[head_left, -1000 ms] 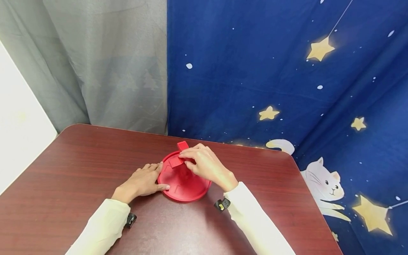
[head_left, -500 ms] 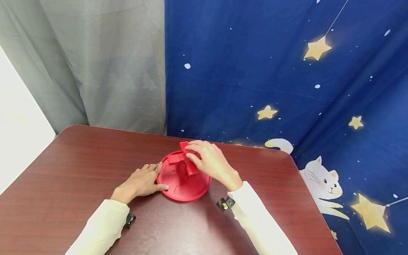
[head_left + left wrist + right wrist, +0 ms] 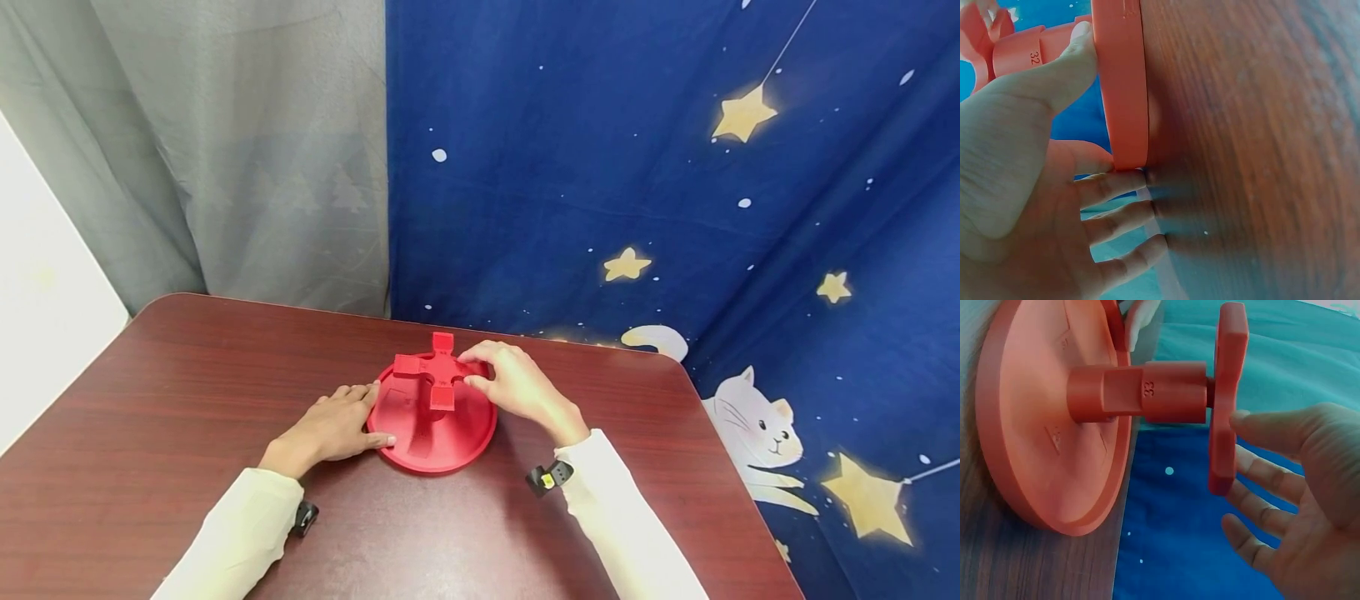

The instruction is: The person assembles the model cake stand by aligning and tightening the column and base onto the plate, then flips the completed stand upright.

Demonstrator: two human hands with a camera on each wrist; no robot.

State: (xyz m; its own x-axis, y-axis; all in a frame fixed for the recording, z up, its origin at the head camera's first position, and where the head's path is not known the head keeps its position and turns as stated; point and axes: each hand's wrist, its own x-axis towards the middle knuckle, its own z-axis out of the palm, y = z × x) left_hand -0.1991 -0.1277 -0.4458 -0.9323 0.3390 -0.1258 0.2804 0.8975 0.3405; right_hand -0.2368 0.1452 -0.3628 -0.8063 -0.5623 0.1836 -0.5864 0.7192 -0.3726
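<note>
A person's right hand (image 3: 519,385) pinches the 3 o'clock arm of a red cross (image 3: 442,369) atop a post (image 3: 1175,392) in a red dish (image 3: 459,442) on a brown table (image 3: 187,400), while the left hand (image 3: 333,427), fingers spread, touches the dish's 9 o'clock edge.

In the head view, the right hand (image 3: 517,387) partly hides one arm of the red cross piece (image 3: 442,369), whose lettering is too small to read. The left wrist view's top edge crops the red dish (image 3: 1125,94); its engraved marks, perhaps numerals, look blurred.
</note>
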